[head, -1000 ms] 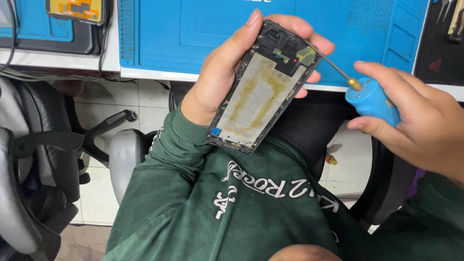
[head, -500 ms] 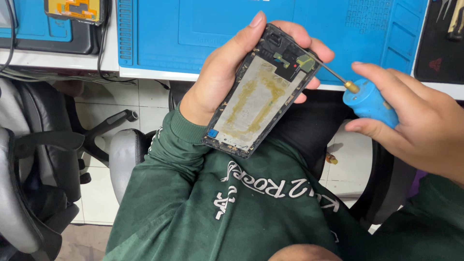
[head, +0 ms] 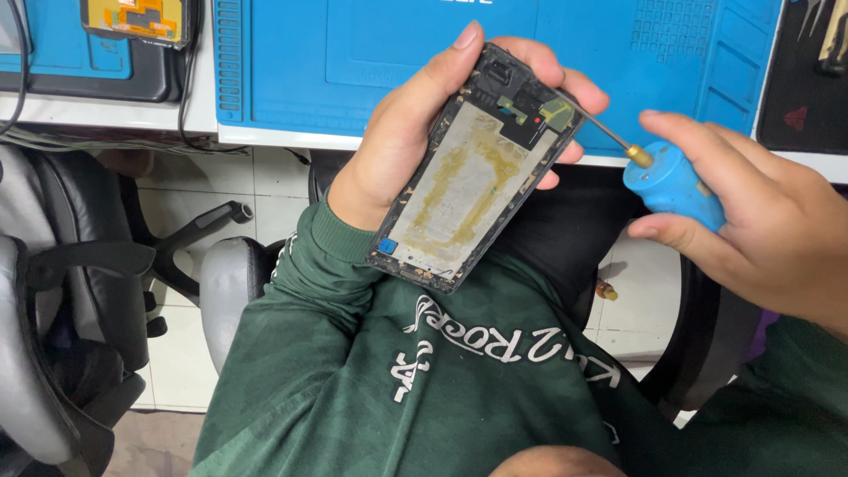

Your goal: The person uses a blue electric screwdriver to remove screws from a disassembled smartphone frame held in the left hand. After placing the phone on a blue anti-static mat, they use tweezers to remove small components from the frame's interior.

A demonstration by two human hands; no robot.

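One opened phone frame [head: 473,168], a black rectangular chassis with a grey metal plate stained by yellowish glue, is held tilted above the person's lap, its top end pointing up toward the bench edge. There is one of it in hand and one screwdriver; two hands are at work.

Largest around them is the one blue silicone work mat [head: 371,53] covering the white bench at the top, with a second, smaller blue mat [head: 62,53] to the left. On that second mat sits a single black tray [head: 97,84] carrying one orange-and-yellow part [head: 137,18]. One dark cable [head: 190,88] hangs over the bench edge. Below, one grey and black office chair [head: 53,300] stands at the left, and the person's green sweatshirt [head: 424,380] fills the lower middle. A black panel [head: 808,88] lies at the far right of the bench.

The left hand [head: 415,132] is clamped around the frame from behind, thumb along its left edge, fingertips curling over the right edge. The right hand [head: 760,221] is closed around the blue handle of the thin-shafted screwdriver [head: 649,172], whose tip meets the frame's upper right corner, beside a small red dot [head: 536,118] on the circuit area.
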